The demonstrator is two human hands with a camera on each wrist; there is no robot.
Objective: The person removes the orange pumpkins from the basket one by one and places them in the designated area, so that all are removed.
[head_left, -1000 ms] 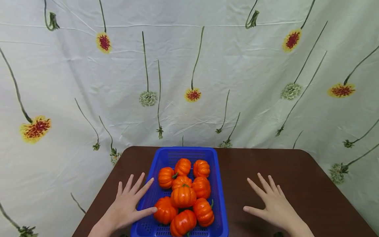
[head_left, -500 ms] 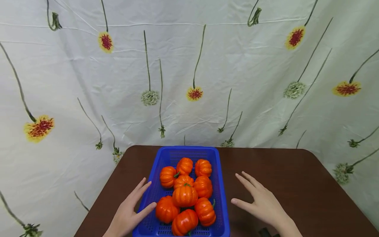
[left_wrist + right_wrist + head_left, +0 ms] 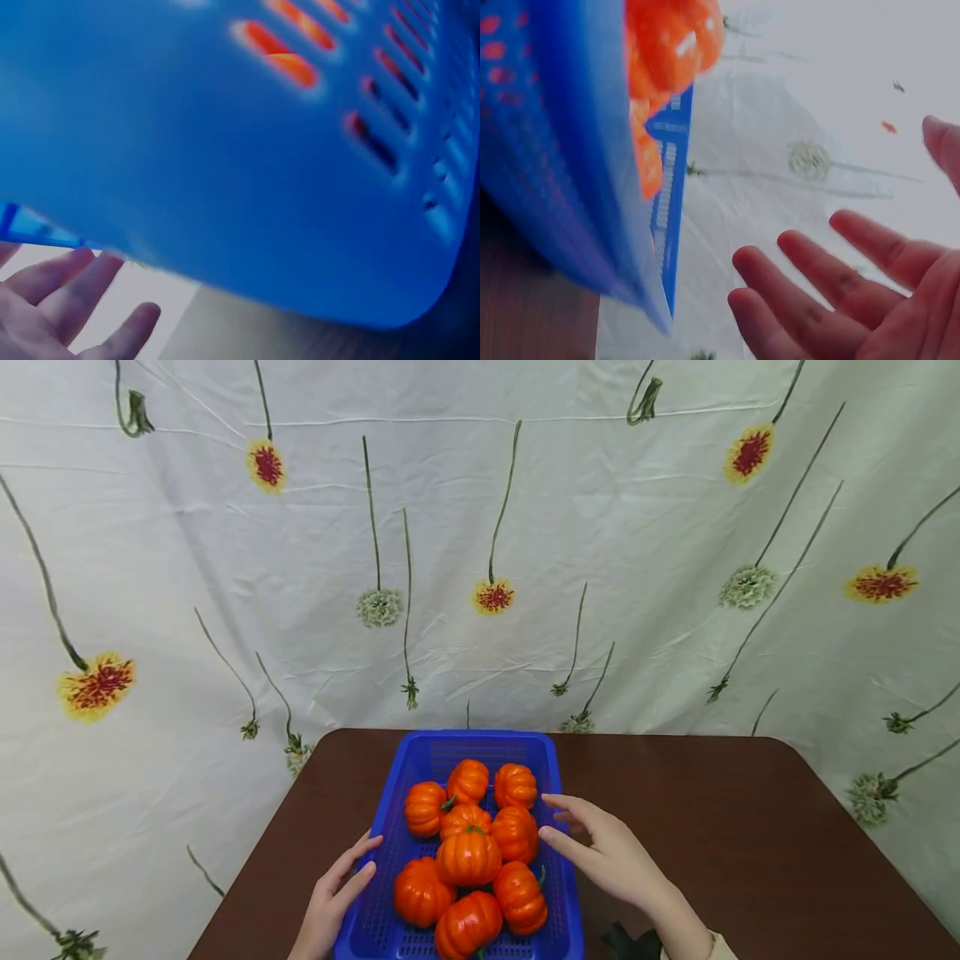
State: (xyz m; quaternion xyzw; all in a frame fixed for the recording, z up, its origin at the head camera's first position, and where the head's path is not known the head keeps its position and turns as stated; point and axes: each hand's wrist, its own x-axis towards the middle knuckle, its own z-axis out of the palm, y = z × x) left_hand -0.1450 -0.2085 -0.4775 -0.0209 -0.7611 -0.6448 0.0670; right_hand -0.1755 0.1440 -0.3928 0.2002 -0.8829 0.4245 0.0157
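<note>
A blue plastic basket (image 3: 480,739) with slotted walls holds several small orange pumpkins (image 3: 468,858). My left hand (image 3: 333,897) is at the basket's left rim, thumb and fingertips right beside the edge. In the left wrist view, the fingers of that hand (image 3: 75,307) spread loosely near the outer wall (image 3: 187,172). My right hand (image 3: 611,852) reaches toward the right rim, its fingertips overlapping that edge in the head view. Seen from the right wrist, this hand (image 3: 855,300) has extended fingers apart from the basket's wall (image 3: 577,165), with nothing in the palm.
The basket stands on a dark brown table (image 3: 697,827) with rounded far corners. Behind the table hangs a pale cloth (image 3: 600,527) printed with flowers. A dark object (image 3: 630,941) shows near the right wrist, where a light sleeve (image 3: 718,948) also appears.
Both hands have moved inward to the basket's sides, the right one travelling farther left. Their widely spread fingers have drawn closer together. The basket and pumpkins stay in place.
</note>
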